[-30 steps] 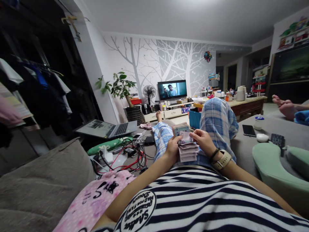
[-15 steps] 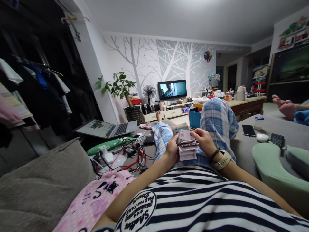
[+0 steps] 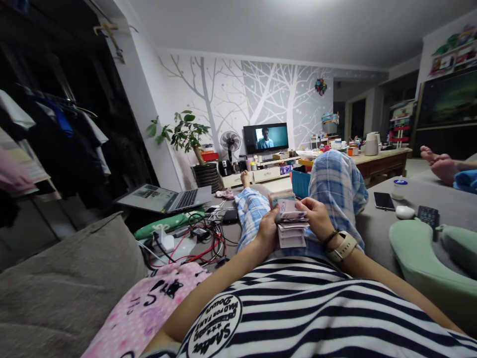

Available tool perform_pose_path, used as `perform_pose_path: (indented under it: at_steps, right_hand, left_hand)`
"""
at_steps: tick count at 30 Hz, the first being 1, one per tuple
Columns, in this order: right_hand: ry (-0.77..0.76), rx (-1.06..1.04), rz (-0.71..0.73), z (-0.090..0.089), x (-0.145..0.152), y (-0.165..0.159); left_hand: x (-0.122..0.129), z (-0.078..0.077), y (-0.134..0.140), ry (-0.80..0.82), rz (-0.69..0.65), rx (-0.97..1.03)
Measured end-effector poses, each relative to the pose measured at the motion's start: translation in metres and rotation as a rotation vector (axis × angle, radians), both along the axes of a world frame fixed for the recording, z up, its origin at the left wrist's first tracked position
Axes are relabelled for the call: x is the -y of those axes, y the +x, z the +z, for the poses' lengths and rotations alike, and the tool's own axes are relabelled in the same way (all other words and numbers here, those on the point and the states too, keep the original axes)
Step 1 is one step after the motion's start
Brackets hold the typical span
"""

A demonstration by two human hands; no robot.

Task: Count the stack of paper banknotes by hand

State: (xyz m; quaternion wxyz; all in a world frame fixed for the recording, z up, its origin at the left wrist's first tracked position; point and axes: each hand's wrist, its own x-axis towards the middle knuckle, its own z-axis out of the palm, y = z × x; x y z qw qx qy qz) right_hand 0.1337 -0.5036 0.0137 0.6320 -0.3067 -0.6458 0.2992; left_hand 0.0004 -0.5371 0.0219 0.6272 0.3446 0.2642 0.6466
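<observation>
A folded stack of pale purple banknotes sits over my lap, its layers fanned toward me. My left hand is closed round the left side of the stack. At its upper right edge, my right hand pinches a top note between thumb and fingers. More notes, greenish and worn, stick out behind, on the far side of my left hand. A beige watch is on my right wrist. Blue plaid trousers cover my legs, the right knee raised.
To the left lie an open laptop, tangled cables and a pink blanket. On the right are a phone, a remote and a green neck pillow. Another person's bare foot shows at the far right.
Both hands and the banknotes have shifted slightly to the right. My right hand's fingers have moved a little down along the top note. The television picture differs.
</observation>
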Motion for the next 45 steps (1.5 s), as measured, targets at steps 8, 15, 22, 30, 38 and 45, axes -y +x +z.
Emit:
perform_pose_path:
  at_steps: [8, 15, 22, 30, 38, 45]
  right_hand:
    - [-0.007, -0.018, -0.002, 0.000, 0.002, -0.001]
    - [0.003, -0.048, 0.057, 0.001, 0.004, -0.003]
    - [0.003, -0.091, 0.135, 0.003, 0.010, -0.005]
    - [0.003, -0.088, 0.161, 0.002, 0.009, -0.006]
    - [-0.028, -0.141, 0.217, 0.002, 0.009, -0.006]
    - [0.007, -0.106, 0.178, 0.001, 0.007, -0.006]
  left_hand:
    - [0.002, 0.001, -0.002, -0.027, -0.048, -0.031]
    - [-0.003, 0.000, -0.002, -0.016, -0.083, -0.003]
    - [-0.006, -0.002, -0.005, -0.033, -0.093, -0.007]
    - [-0.008, -0.001, -0.006, -0.076, -0.113, 0.048]
    - [-0.014, -0.005, -0.007, -0.031, -0.109, 0.003]
    - [-0.011, -0.003, -0.005, -0.019, -0.117, 0.005]
